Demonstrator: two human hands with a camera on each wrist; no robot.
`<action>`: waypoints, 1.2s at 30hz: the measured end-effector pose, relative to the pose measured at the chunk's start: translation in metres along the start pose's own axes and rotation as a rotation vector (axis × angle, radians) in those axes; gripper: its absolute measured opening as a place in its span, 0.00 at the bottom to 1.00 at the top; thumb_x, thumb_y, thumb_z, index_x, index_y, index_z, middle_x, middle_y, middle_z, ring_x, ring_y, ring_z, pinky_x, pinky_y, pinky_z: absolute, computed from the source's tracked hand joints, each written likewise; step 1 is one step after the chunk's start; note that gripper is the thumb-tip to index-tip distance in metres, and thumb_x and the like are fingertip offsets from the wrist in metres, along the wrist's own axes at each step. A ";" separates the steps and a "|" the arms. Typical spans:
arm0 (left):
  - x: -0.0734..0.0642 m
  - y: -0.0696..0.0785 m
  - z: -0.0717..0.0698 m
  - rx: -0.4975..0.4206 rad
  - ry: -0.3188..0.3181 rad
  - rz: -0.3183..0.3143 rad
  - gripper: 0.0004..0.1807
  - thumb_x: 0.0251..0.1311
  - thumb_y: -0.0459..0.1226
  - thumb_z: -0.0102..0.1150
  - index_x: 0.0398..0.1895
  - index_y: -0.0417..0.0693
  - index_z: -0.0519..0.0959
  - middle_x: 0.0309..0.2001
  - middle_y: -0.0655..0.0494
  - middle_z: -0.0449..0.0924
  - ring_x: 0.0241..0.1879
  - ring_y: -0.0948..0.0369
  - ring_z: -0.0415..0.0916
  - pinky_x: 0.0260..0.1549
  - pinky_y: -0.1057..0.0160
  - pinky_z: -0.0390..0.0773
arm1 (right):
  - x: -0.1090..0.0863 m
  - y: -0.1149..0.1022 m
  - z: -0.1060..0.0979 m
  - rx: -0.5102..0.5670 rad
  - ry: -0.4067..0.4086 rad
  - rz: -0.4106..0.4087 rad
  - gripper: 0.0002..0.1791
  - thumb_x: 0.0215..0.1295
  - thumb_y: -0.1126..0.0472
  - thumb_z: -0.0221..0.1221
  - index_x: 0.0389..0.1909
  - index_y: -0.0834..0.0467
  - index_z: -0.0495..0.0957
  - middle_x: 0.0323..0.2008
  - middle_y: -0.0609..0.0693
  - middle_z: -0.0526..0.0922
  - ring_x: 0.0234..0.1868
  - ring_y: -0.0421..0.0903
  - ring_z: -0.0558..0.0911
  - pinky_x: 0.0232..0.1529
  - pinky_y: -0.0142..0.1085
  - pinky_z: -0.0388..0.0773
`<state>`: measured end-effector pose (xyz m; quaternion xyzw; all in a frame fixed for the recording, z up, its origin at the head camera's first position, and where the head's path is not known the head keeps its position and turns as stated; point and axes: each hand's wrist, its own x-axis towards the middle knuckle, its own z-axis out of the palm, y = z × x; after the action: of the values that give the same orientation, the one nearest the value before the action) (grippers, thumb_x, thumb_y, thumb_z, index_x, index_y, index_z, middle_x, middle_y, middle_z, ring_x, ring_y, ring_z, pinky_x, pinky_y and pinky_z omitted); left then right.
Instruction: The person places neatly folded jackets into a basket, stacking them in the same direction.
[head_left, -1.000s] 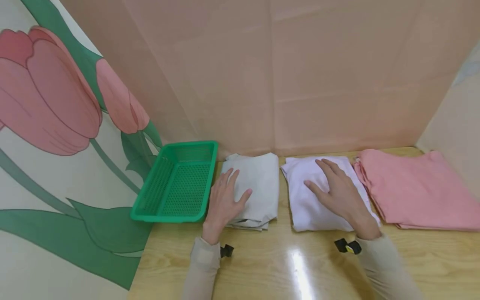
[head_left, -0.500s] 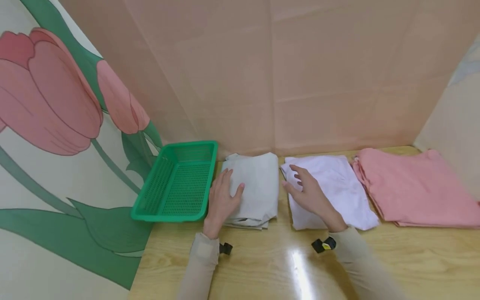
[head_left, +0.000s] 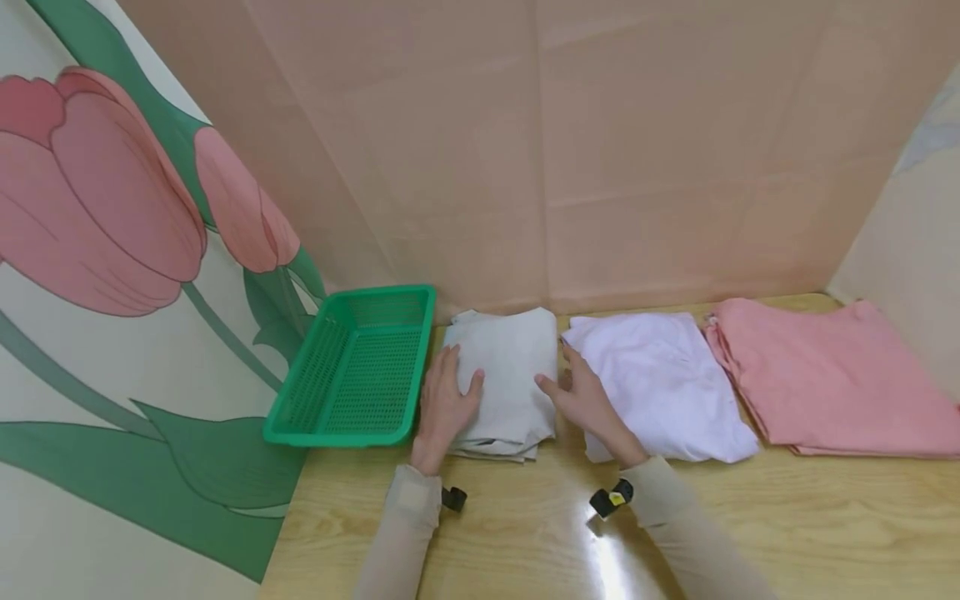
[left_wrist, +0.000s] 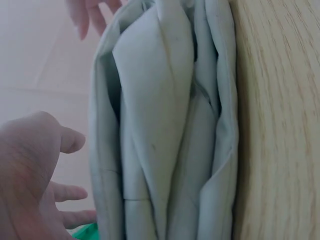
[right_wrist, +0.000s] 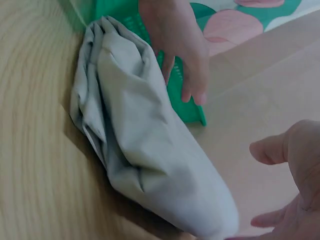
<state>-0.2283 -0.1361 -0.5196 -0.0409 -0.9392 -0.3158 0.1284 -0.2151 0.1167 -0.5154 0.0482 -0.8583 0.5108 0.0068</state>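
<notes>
A pale grey-green folded cloth [head_left: 510, 375] lies on the table in several layers, its folded edges facing me in the left wrist view. Over its left edge is my left hand [head_left: 444, 408], fingers extended and thumb spread toward the middle. My right hand [head_left: 588, 404] stands at the cloth's right edge, thumb pointing at it and fingers lightly bent. Neither hand holds anything. In the right wrist view the cloth [right_wrist: 145, 130] sits between the left hand [right_wrist: 180, 45] and the right thumb [right_wrist: 270, 149].
A green perforated basket [head_left: 345, 437] stands left of the grey-green cloth. To the right lie a white folded cloth [head_left: 667, 383] and a larger pink one [head_left: 832, 375]. Behind the wooden table [head_left: 517, 533] hangs a beige sheet [head_left: 540, 167]; a flower-painted wall [head_left: 112, 350] bounds the left.
My right hand has moved left, from above the white cloth to the right edge of the grey-green one. The left hand has stayed almost in place. The cloths and basket have not moved.
</notes>
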 end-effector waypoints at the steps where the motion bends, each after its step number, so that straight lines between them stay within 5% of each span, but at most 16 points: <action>1: 0.000 -0.001 0.001 0.004 -0.008 -0.012 0.38 0.74 0.52 0.59 0.81 0.44 0.66 0.80 0.37 0.63 0.78 0.38 0.63 0.75 0.37 0.64 | 0.001 0.000 0.003 0.001 0.004 0.013 0.49 0.76 0.49 0.63 0.85 0.66 0.49 0.80 0.71 0.60 0.75 0.71 0.68 0.73 0.64 0.68; 9: -0.003 -0.010 0.010 -0.018 -0.085 -0.156 0.40 0.75 0.53 0.56 0.83 0.42 0.61 0.80 0.37 0.60 0.77 0.39 0.63 0.74 0.38 0.68 | 0.004 0.003 0.030 0.131 0.000 0.160 0.47 0.77 0.49 0.62 0.84 0.65 0.49 0.83 0.71 0.54 0.83 0.66 0.55 0.83 0.58 0.53; 14: -0.003 -0.014 0.013 -0.047 -0.108 -0.220 0.43 0.76 0.52 0.57 0.84 0.41 0.57 0.82 0.34 0.56 0.77 0.36 0.62 0.75 0.39 0.66 | 0.006 0.010 0.041 0.282 0.091 0.226 0.48 0.75 0.56 0.64 0.85 0.63 0.48 0.82 0.71 0.55 0.83 0.65 0.56 0.83 0.56 0.53; 20: -0.001 -0.014 0.014 -0.102 -0.107 -0.345 0.46 0.75 0.53 0.58 0.85 0.38 0.53 0.80 0.31 0.59 0.78 0.37 0.61 0.76 0.39 0.64 | 0.005 0.016 0.049 0.210 0.147 0.242 0.50 0.71 0.56 0.65 0.85 0.64 0.48 0.81 0.70 0.59 0.81 0.66 0.61 0.82 0.56 0.57; 23: 0.000 -0.015 0.013 -0.116 -0.099 -0.379 0.47 0.74 0.52 0.60 0.83 0.37 0.54 0.78 0.29 0.63 0.77 0.36 0.63 0.76 0.40 0.65 | 0.005 0.015 0.050 0.212 0.123 0.257 0.51 0.70 0.55 0.65 0.85 0.63 0.47 0.81 0.68 0.57 0.81 0.66 0.60 0.81 0.57 0.57; 28: 0.001 -0.017 0.011 -0.125 -0.084 -0.398 0.45 0.72 0.52 0.63 0.81 0.37 0.58 0.73 0.28 0.69 0.74 0.37 0.68 0.74 0.41 0.68 | 0.005 0.008 0.046 0.385 0.027 0.335 0.51 0.71 0.56 0.66 0.83 0.68 0.48 0.79 0.70 0.59 0.77 0.66 0.64 0.80 0.58 0.59; 36: 0.001 -0.016 0.009 -0.175 -0.100 -0.449 0.47 0.71 0.53 0.64 0.82 0.38 0.57 0.75 0.30 0.68 0.75 0.39 0.66 0.75 0.41 0.67 | 0.009 0.005 0.040 0.517 -0.023 0.367 0.50 0.70 0.63 0.66 0.85 0.66 0.46 0.78 0.70 0.60 0.74 0.66 0.68 0.76 0.59 0.66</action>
<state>-0.2333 -0.1436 -0.5353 0.1423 -0.8990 -0.4142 0.0045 -0.2230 0.0835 -0.5389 -0.1017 -0.6945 0.7041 -0.1075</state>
